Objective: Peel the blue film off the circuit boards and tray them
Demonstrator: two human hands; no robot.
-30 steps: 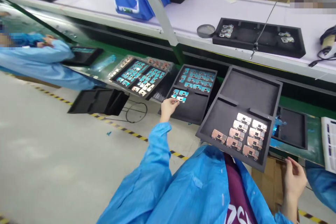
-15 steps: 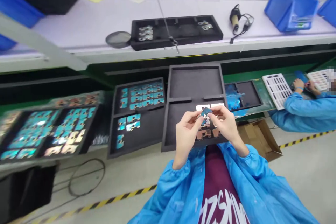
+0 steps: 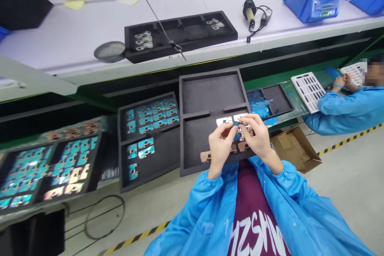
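Over the lower compartment of a black foam tray [image 3: 192, 128], my left hand [image 3: 221, 146] and my right hand [image 3: 260, 138] meet. Their thumbs and fingers pinch a small metal plate with blue film [image 3: 238, 136] between them. My fingers cover most of this plate. Beneath and around my hands lie several copper-coloured plates [image 3: 243, 146], partly hidden. One copper-coloured plate [image 3: 205, 157] rests just left of my left hand. Above my fingertips is a row of bright silvery plates [image 3: 224, 121]. The tray's upper compartment holds nothing.
A second black tray [image 3: 163, 148] with blue-filmed plates stands to the left, beyond it another filled tray [image 3: 51, 168]. Right lies a smaller tray [image 3: 282, 100] with blue film scraps [image 3: 259, 104]. A co-worker's blue sleeve [image 3: 345, 108] is further right. A shelf [image 3: 198, 4] runs across the back.
My view has shifted, so the scene sits differently. My fingers have closed in over the blue-filmed plate, which now shows less. A copper-coloured plate left of my left hand has come into sight.
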